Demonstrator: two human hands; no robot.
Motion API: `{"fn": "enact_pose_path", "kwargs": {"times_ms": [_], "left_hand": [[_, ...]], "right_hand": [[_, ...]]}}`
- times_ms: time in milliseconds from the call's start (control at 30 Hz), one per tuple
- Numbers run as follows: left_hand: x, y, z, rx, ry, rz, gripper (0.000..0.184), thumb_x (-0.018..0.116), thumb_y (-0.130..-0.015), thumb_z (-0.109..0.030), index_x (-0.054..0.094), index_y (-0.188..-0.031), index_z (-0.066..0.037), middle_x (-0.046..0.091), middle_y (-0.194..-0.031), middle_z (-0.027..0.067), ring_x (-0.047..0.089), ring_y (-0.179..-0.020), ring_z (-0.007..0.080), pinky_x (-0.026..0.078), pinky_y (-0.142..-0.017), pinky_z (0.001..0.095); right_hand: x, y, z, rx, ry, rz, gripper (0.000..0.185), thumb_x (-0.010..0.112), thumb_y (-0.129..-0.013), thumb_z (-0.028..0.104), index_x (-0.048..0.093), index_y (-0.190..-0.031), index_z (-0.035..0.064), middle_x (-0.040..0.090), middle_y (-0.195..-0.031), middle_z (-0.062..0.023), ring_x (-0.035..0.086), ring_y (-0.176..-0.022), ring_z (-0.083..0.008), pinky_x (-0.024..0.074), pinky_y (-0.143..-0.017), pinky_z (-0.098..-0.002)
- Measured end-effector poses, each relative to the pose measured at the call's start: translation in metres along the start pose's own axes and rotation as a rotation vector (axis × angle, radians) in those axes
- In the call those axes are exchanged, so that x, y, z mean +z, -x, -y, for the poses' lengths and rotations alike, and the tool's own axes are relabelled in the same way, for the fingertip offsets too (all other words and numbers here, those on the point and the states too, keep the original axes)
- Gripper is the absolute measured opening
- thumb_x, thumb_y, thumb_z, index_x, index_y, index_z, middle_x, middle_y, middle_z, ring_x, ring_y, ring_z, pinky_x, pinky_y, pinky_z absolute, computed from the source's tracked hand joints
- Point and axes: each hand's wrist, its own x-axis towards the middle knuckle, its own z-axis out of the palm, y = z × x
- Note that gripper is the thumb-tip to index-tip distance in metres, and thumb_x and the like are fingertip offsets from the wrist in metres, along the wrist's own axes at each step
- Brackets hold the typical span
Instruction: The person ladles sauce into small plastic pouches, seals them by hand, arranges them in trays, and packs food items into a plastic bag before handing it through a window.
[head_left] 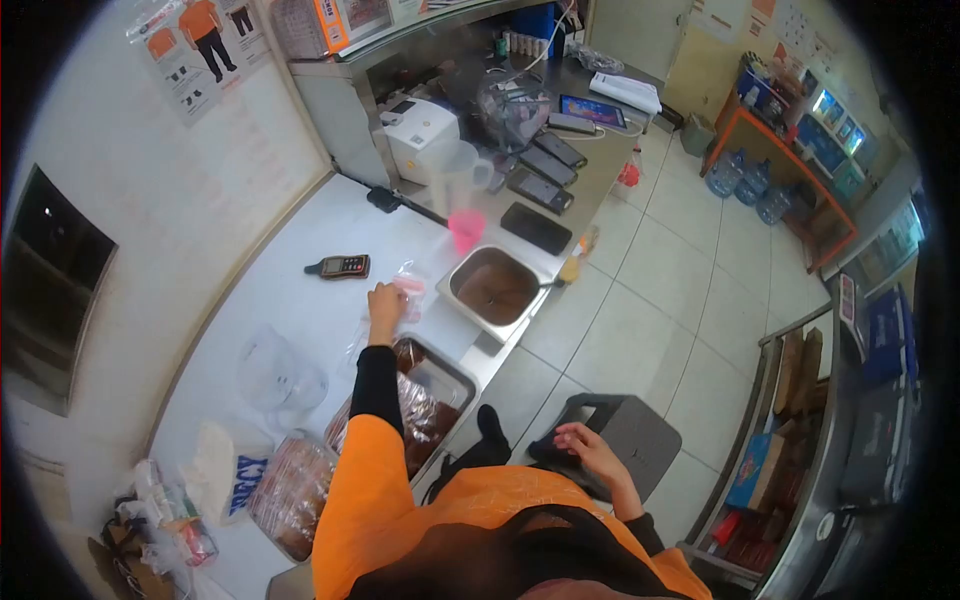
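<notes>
My left hand (384,306) reaches over the white table, its fingers closed on a clear plastic bag (412,284) with a pinkish band. Just right of that bag stands a square metal container (492,292) of brown sauce, with a handle sticking out over its rim. A pink funnel (466,229) is behind it, beside a clear plastic jug (452,178). Below my left forearm, a metal tray (462,386) carries brown-filled plastic bags (425,415). My right hand (594,455) hangs in front of my body, empty, with fingers loosely apart.
A handheld radio-like device (342,266) lies on the table. Left of my arm are a clear plastic container (282,372) and another tray of wrapped bags (295,490). Several phones and a label printer (420,135) sit at the back. A grey stool (630,440) stands on the tiled floor.
</notes>
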Motion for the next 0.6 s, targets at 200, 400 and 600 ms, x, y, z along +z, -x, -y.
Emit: {"fn": "enact_pose_path", "kwargs": {"times_ms": [200,400,600], "left_hand": [[0.007,-0.004,0.016,0.177,0.171,-0.041,0.007,0.069,-0.07,-0.017,0.071,-0.074,-0.013,0.065,-0.08,0.0026,0.055,-0.084,0.0231,0.039,-0.073,0.038],[-0.078,0.015,-0.018,0.47,0.117,-0.2,0.016,0.063,-0.072,-0.009,0.068,-0.087,-0.011,0.058,-0.08,0.0024,0.054,-0.084,0.0209,0.039,-0.078,0.0378],[-0.178,0.072,-0.082,0.707,-0.099,-0.214,0.021,0.062,-0.069,-0.008,0.063,-0.09,-0.005,0.054,-0.082,0.0029,0.053,-0.087,0.0197,0.04,-0.085,0.0405]], "right_hand": [[-0.01,-0.05,0.087,-0.159,-0.038,-0.001,0.024,0.049,-0.096,0.019,0.053,-0.114,0.0047,0.06,-0.102,-0.0032,0.056,-0.098,-0.0121,0.043,-0.085,-0.0248],[0.055,-0.147,0.189,-0.438,0.186,0.196,0.035,0.057,-0.091,0.015,0.049,-0.122,0.0033,0.059,-0.112,-0.0073,0.056,-0.105,-0.0162,0.0465,-0.084,-0.0297],[0.106,-0.234,0.235,-0.682,0.514,0.223,0.027,0.063,-0.084,0.012,0.058,-0.109,0.0021,0.066,-0.092,-0.0116,0.065,-0.088,-0.0178,0.0512,-0.071,-0.0287]]}}
